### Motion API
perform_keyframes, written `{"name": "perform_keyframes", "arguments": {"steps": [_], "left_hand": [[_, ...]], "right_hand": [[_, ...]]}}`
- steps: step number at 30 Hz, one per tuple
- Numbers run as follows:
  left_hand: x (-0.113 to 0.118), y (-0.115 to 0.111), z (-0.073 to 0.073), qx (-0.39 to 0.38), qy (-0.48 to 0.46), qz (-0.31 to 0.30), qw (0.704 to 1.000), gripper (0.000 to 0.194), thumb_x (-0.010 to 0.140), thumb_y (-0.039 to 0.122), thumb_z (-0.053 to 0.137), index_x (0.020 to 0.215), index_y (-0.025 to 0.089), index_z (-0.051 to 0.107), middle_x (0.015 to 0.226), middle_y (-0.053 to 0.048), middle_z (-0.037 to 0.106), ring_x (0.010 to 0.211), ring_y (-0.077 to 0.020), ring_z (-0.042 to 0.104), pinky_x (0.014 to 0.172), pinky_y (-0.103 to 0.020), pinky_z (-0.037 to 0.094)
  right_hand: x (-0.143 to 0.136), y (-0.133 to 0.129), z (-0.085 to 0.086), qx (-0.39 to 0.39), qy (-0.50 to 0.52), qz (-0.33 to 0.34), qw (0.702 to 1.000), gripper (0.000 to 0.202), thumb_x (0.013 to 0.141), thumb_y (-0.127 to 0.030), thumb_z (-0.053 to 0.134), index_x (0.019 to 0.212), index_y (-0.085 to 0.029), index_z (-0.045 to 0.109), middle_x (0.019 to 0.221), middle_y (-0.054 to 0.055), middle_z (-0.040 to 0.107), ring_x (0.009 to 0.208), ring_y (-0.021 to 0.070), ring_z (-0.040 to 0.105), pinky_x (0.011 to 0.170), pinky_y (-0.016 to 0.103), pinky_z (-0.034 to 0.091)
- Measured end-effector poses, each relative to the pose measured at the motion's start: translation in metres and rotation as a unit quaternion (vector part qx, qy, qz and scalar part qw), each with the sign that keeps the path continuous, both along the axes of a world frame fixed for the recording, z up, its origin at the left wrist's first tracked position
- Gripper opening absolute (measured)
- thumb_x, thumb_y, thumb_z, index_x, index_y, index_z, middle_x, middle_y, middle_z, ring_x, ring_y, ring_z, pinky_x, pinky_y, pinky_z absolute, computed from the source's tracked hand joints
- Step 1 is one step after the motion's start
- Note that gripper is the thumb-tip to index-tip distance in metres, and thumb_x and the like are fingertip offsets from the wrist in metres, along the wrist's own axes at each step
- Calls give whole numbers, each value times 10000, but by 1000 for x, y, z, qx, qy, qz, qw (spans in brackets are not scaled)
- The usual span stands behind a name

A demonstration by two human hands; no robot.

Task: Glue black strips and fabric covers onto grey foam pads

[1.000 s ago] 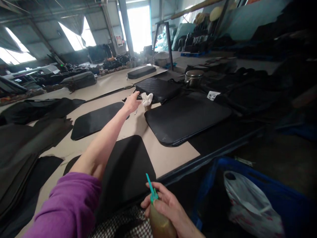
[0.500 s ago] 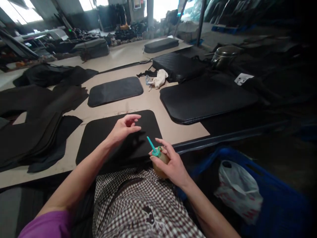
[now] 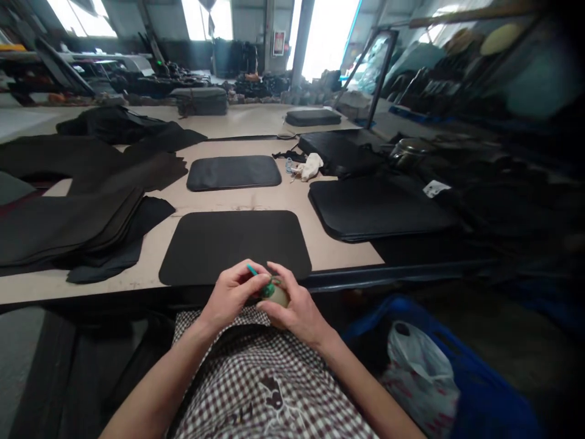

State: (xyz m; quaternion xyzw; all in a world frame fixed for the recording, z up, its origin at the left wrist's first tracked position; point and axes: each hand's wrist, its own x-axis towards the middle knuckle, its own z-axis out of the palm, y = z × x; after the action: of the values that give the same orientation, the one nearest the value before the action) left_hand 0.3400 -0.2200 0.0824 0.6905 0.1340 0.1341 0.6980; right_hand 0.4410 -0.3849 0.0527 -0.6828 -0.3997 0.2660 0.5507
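A squeeze bottle (image 3: 280, 297) with a pale yellowish body and a green spout cap (image 3: 267, 289) is held in front of my checked apron, at the table's near edge. Wrapped around its body is my right hand (image 3: 299, 308), which hides part of it. My left hand (image 3: 233, 296) has its thumb and fingers closed at the spout, whose green tip pokes out above them. Just beyond both hands lies a flat black panel (image 3: 237, 241) with rounded corners.
Stacked dark sheets (image 3: 68, 225) cover the table's left side. A dark padded panel (image 3: 234, 172), a white cloth bundle (image 3: 311, 166) and a stack of black panels (image 3: 379, 207) lie farther back. At lower right, a blue crate (image 3: 484, 372) holds a white plastic bag (image 3: 423, 372).
My left hand has come down from above the black panel to the bottle's spout and closed there. The bottle stays in my right hand. The view has tilted up and levelled.
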Motion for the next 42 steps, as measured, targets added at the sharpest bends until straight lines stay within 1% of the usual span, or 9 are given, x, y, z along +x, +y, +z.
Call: {"name": "perform_keyframes", "arguments": {"steps": [5, 9, 12, 16, 20, 25, 28, 34, 42], "left_hand": [[-27, 14, 16, 0, -40, 19, 999, 208, 926, 387, 747, 878, 184, 738, 831, -24, 634, 736, -136, 520, 675, -256, 443], [-39, 24, 20, -13, -108, 20, 994, 159, 921, 338, 757, 877, 185, 754, 873, -47, 649, 755, -145, 552, 673, -268, 467], [-40, 29, 7, -24, -151, 27, 988, 121, 916, 309, 764, 880, 195, 778, 898, -59, 670, 773, -158, 592, 666, -278, 490], [-38, 35, -13, -23, -190, 59, 980, 92, 920, 290, 763, 881, 214, 798, 883, -64, 702, 828, -185, 624, 729, -315, 516], [-41, 49, -25, 56, -164, 68, 982, 117, 898, 338, 795, 902, 225, 823, 879, -83, 748, 961, -239, 633, 921, -414, 533], [-53, 79, -35, 132, -86, 75, 985, 457, 935, 359, 749, 1379, 295, 664, 1559, -125, 534, 1346, -276, 566, 980, -402, 568], [-54, 95, -44, 293, -14, 105, 950, 476, 994, 397, 659, 1445, 264, 586, 1561, -146, 525, 1424, -285, 519, 1097, -456, 522], [-23, 112, -70, 554, 66, 27, 829, 634, 975, 608, 593, 1436, 173, 566, 1538, -191, 561, 1490, -319, 470, 1214, -480, 389], [-11, 127, -90, 547, 141, 0, 825, 616, 1042, 638, 391, 1411, 184, 584, 1234, -159, 748, 1136, -313, 721, 961, -450, 553]], "right_hand": [[-6, 5, -11, 113, 187, -17, 976, 630, 1001, -658, 572, 1498, -283, 480, 1640, 111, 428, 1502, 264, 423, 1177, 436, 427], [-12, 8, -15, 75, 481, 50, 872, 791, 983, -826, 351, 1483, -223, 466, 1423, 181, 615, 1163, 273, 693, 820, 385, 619], [-15, 14, -16, 51, 614, 136, 776, 871, 963, -863, 307, 1405, -147, 530, 1205, 198, 715, 845, 223, 738, 523, 250, 559], [-17, 26, -18, 40, 675, 106, 729, 719, 982, -750, 500, 1330, -126, 572, 1107, 180, 746, 837, 198, 737, 574, 213, 571], [-11, 36, -18, -24, 644, 31, 764, 509, 907, -519, 750, 1251, -163, 630, 1077, 140, 764, 869, 208, 749, 690, 244, 601], [34, 53, -7, 15, 441, -95, 892, 327, 937, -491, 668, 1158, -253, 702, 1105, 93, 755, 861, 228, 724, 609, 301, 579], [63, 73, 1, 28, 308, -95, 946, 337, 927, -512, 677, 1135, -250, 711, 1002, 92, 743, 744, 201, 675, 539, 285, 539], [61, 143, 11, 11, 241, 48, 969, 556, 859, -534, 777, 1305, -281, 560, 1135, 67, 662, 760, 168, 635, 533, 246, 513], [37, 219, 3, 19, -10, 104, 994, 642, 780, -487, 866, 1290, -261, 548, 1184, 44, 632, 1008, 209, 643, 890, 343, 563]]}}
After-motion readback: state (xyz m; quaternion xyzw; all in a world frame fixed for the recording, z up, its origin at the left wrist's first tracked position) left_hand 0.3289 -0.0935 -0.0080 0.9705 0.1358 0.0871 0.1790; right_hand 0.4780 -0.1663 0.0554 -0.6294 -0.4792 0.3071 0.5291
